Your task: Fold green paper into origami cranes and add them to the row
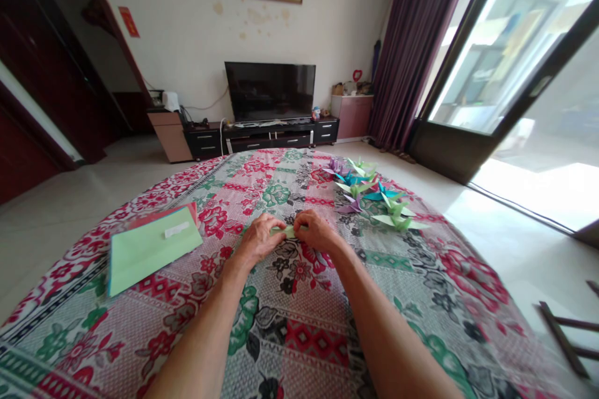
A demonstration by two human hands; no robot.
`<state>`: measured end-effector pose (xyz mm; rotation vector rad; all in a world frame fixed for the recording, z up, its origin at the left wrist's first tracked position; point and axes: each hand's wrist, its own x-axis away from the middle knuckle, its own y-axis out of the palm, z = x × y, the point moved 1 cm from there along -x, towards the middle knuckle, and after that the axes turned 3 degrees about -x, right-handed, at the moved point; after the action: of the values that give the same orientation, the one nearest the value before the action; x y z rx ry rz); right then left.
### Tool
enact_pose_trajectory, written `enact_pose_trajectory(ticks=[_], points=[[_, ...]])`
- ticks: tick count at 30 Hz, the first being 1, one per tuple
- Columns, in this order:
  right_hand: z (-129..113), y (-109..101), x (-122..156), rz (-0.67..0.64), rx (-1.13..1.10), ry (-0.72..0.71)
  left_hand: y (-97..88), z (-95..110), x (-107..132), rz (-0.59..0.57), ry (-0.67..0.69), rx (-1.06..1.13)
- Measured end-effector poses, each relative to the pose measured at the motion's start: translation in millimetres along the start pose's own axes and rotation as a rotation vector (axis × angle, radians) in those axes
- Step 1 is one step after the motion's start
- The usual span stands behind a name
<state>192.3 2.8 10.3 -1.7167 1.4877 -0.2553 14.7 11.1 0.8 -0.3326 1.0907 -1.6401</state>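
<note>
Between my hands, low over the tablecloth, is a small folded piece of light green paper (pixel 290 232). My left hand (pixel 262 235) pinches its left end with thumb and fingers. On the other end, my right hand (pixel 314 230) is closed with curled fingers. Much of the paper is covered by my fingers, so its exact folded shape is hard to make out. Folded paper cranes in green, blue and purple stand in a group to the right, among them a green crane (pixel 399 219), a blue crane (pixel 381 192) and a purple crane (pixel 353 204).
A stack of coloured paper sheets (pixel 150 252), green on top with a small white label, lies at the left. The round table wears a flowered tablecloth (pixel 322 318). Beyond it stand a television (pixel 270 91) and a low cabinet (pixel 206 143). A glass door is at the right.
</note>
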Motion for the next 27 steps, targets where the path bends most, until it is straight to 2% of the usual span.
enact_pose_trajectory(ticks=[5,9,12,16,21,25,27], points=[[-1.2,-1.6,1.7,0.001,0.049,0.096,-5.0,-5.5,0.2,-0.035,0.02,0.071],[-4.2,-0.3,2.8,-0.028,0.084,0.074,-11.0,-11.3,2.7,-0.046,0.02,0.15],[-7.1,2.6,3.0,-0.035,0.118,0.07,-13.1,-13.5,4.2,-0.011,-0.045,0.22],[-12.5,5.3,2.6,-0.016,0.186,0.099,-12.9,-14.8,4.5,0.086,-0.133,0.325],[-22.0,3.4,4.4,0.004,0.252,0.115,-7.5,-24.8,1.0,0.278,-0.208,0.383],[-22.5,4.4,5.0,0.014,0.116,0.078,-3.8,-36.9,-2.5,0.424,-0.339,0.454],[-19.2,5.1,2.8,0.049,0.007,0.091,-5.1,-36.5,-2.8,0.485,-0.433,0.552]])
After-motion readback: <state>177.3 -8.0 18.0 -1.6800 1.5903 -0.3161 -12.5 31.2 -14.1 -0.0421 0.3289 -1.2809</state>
